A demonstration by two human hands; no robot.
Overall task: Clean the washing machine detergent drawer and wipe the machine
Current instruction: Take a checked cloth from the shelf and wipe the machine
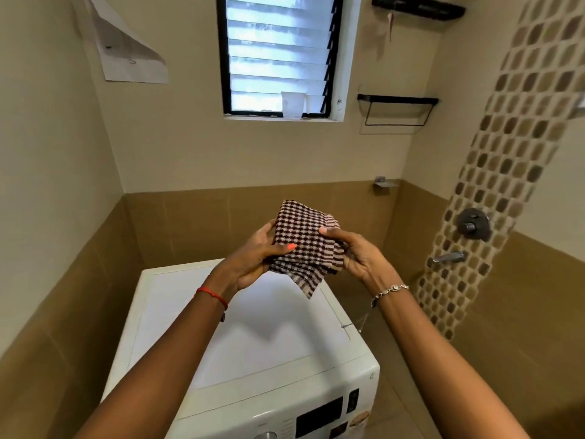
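A brown-and-white checked cloth (300, 239), folded, is held up in the air above the white washing machine (253, 337). My left hand (253, 258) grips the cloth's left side with the thumb on top. My right hand (357, 255) pinches its right side, thumb on the front. One corner of the cloth hangs down toward the machine's flat top. The machine's control panel (319, 413) shows at the bottom edge of the view. The detergent drawer is hidden behind my left forearm or out of view.
The machine stands in a tiled corner, walls close on the left and behind. A louvred window (278, 55) with a plastic cup (292, 104) on its sill is above. Shower valve (473, 224) and tap (448, 257) are on the right wall; a thin chain (364, 321) dangles beside the machine.
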